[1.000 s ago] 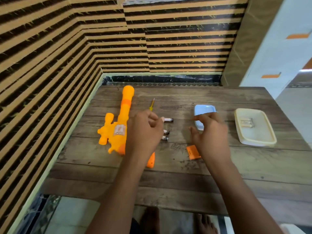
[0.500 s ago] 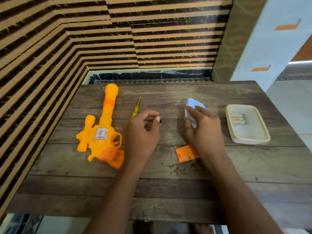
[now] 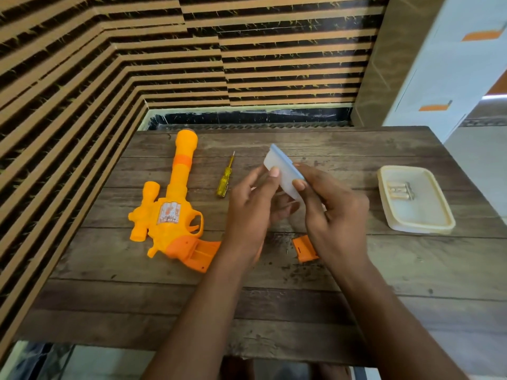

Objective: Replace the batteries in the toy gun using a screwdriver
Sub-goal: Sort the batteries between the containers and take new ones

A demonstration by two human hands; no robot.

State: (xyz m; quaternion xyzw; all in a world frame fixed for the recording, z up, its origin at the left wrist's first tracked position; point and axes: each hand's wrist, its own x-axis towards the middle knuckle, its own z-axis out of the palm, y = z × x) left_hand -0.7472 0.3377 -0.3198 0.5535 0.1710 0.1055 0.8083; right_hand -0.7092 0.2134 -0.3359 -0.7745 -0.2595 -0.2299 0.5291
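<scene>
An orange toy gun (image 3: 170,215) lies on its side at the table's left, its grip compartment open. Its orange battery cover (image 3: 304,248) lies loose by my right wrist. A yellow screwdriver (image 3: 223,182) rests just right of the barrel. My right hand (image 3: 334,212) pinches a small blue tray (image 3: 285,171) and holds it tilted above the table. My left hand (image 3: 247,215) is beside it with its fingers curled under the tray's lower end and its thumb on the tray's inner face. The batteries it picked up are mostly hidden in its fingers.
A cream tray (image 3: 419,223) with a few batteries (image 3: 399,190) stands at the right. The wooden table (image 3: 274,311) sits against a striped wall on the left and behind. Its right side borders a white cabinet and open floor.
My left hand gathered the batteries off the table. My right hand lifted and tilted the blue tray, and both hands came together above the table.
</scene>
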